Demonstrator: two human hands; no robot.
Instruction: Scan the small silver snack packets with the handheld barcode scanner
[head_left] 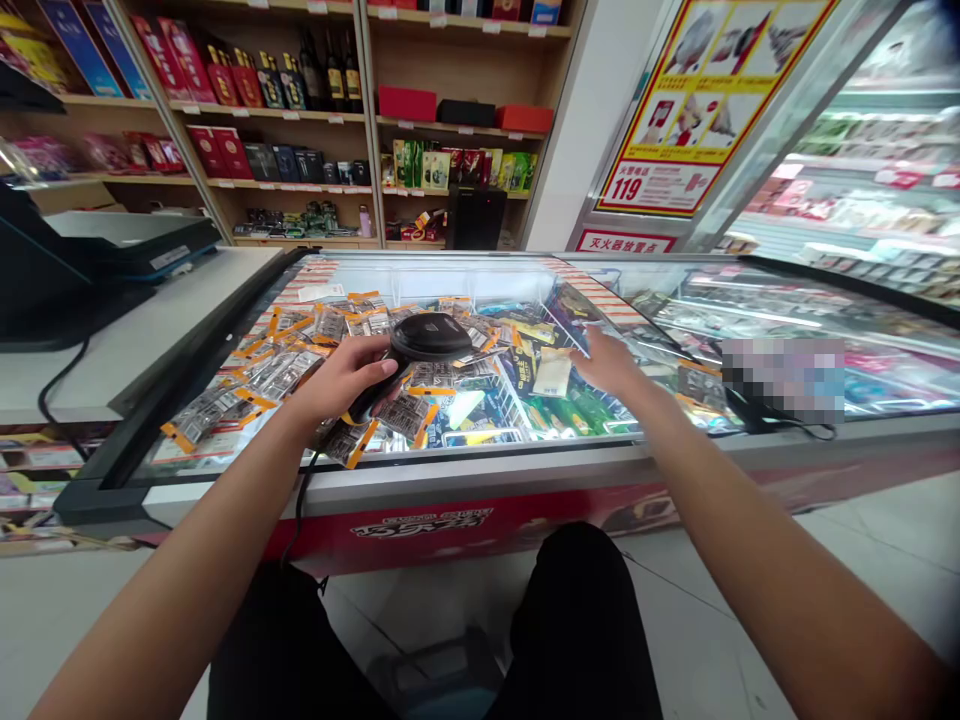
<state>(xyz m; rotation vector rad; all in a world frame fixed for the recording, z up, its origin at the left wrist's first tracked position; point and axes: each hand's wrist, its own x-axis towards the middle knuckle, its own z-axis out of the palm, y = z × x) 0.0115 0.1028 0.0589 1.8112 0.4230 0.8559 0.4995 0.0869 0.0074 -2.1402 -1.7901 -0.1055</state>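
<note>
My left hand [352, 378] is wrapped round the handle of a black corded barcode scanner [431, 338], its broad head pointing right above the freezer's glass top. My right hand [606, 362] reaches over the glass, its fingers closed at the right edge of a small pale packet [553, 372]; the fingertips are partly hidden. Many small clear-and-dark packets with orange ends [285, 372] lie scattered and overlapping on the glass, around and under the scanner. Through the lid show wire baskets and coloured packages [581, 415].
The chest freezer [480, 480] stands just before my knees. At left is a counter [202, 290] with a black machine [52, 265]. A blurred-out object [784, 380] lies on the freezer's right part. Shelves [300, 105] of bottles and boxes stand behind; the scanner's cord [300, 500] hangs down the front.
</note>
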